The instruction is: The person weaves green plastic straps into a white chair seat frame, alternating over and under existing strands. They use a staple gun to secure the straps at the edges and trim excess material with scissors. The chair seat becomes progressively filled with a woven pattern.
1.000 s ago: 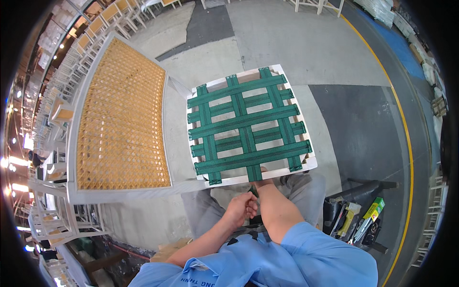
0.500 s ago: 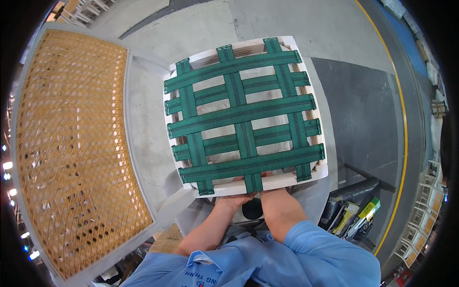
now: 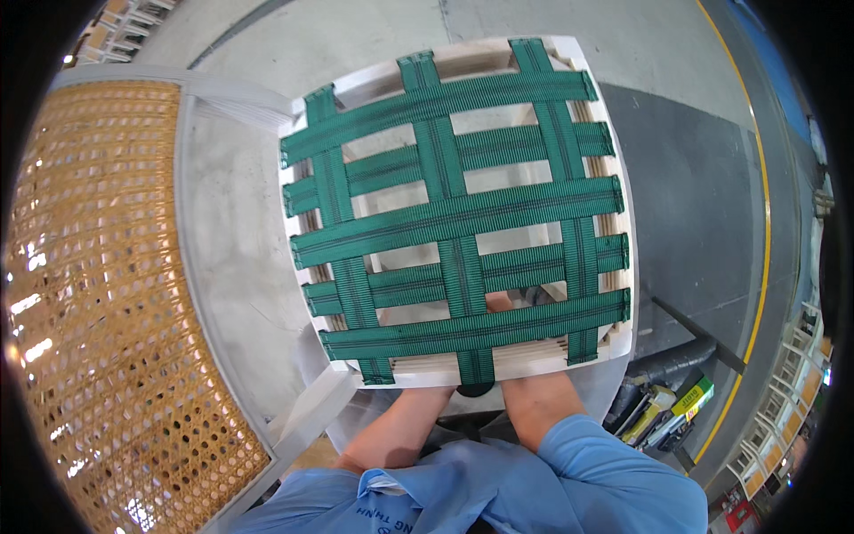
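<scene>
A white wooden chair frame (image 3: 418, 367) is before me, its seat crossed by woven dark green webbing straps (image 3: 454, 214). To the left, joined by white rails, is its backrest of tan cane mesh (image 3: 98, 294). Both my forearms reach beneath the near seat rail. My left forearm (image 3: 400, 427) goes under left of the middle strap, and that hand is hidden. Past the rail on the right goes my right forearm (image 3: 544, 405). Through a near gap in the webbing shows a bit of skin, seemingly my right hand (image 3: 498, 302); its fingers cannot be made out.
On the right, a dark bin or bag (image 3: 667, 369) stands near a yellow-green box (image 3: 694, 398) and packets. A yellow line (image 3: 767, 231) runs along the grey floor. More white chair frames (image 3: 774, 400) stand at the far right, others at the upper left.
The seat looks larger and nearer, and the cane backrest has shifted left in view. My hands, partly seen at the near rail before, now reach further beneath the seat.
</scene>
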`<state>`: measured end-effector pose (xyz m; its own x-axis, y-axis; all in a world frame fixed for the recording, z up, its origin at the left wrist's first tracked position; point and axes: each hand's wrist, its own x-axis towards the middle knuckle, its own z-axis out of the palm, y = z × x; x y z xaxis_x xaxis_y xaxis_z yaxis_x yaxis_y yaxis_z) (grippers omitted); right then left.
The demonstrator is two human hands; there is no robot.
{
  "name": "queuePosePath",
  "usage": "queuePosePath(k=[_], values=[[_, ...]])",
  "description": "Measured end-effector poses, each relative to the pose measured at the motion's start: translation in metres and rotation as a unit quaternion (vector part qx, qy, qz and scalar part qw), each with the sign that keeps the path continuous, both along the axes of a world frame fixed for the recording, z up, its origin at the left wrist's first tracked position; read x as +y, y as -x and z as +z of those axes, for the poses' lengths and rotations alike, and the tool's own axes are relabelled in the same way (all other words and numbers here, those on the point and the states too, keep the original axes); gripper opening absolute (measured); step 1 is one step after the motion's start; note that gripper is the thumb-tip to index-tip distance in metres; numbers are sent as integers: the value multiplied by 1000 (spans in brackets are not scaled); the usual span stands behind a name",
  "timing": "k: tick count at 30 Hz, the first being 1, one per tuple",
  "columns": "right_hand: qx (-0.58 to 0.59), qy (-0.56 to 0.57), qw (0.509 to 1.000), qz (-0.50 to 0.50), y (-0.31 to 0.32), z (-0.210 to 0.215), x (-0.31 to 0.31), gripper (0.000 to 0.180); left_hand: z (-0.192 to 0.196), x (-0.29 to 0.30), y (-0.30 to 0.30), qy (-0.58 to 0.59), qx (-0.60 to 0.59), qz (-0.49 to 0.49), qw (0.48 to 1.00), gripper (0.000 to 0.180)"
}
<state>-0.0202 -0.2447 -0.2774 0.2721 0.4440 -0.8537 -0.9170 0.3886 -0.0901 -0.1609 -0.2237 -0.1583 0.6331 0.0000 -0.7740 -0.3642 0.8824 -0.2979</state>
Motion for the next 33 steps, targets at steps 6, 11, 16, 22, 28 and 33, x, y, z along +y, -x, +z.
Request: queuePosePath(k=[6, 11, 16, 22, 28, 33], values=[[-13, 3, 1000, 16, -6, 3, -8, 39, -1, -6, -2, -6, -6, -2, 1000, 33], [-21, 1, 1000, 23, -9, -1, 0, 39, -1, -8, -4, -12, -10, 1, 1000, 29], [-20, -1, 1000, 13, -4, -4, -9, 38, -3, -8, -3, -27, -9, -34, 999, 25], [-82, -4, 994, 72, 8, 30, -48, 37, -7, -1, -9, -60, -36, -62, 996, 20], [-191, 84, 924, 321, 46, 172, -164, 36, -40, 10, -27, -87, -64, -40, 993, 15], [-451, 339, 814, 135, 18, 259, -348, 16, -33, 1, -46, -94, -31, -51, 994, 15]])
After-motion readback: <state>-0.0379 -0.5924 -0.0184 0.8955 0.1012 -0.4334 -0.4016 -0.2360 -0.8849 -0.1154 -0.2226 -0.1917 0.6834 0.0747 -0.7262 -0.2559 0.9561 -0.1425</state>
